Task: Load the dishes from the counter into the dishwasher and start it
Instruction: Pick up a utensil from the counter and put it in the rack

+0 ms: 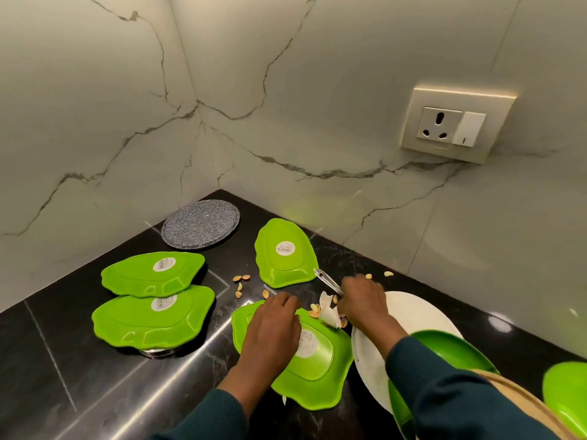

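Green plates (152, 274) around scattered shells (241, 278)

Green plate (568, 398) cropped at right edge.

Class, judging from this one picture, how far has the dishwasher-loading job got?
Done: nothing loaded; no dishwasher shows. In hand: the left hand rests on an upturned green plate, while the right hand holds a spoon among shells. Left: clearing, loading every plate, starting.
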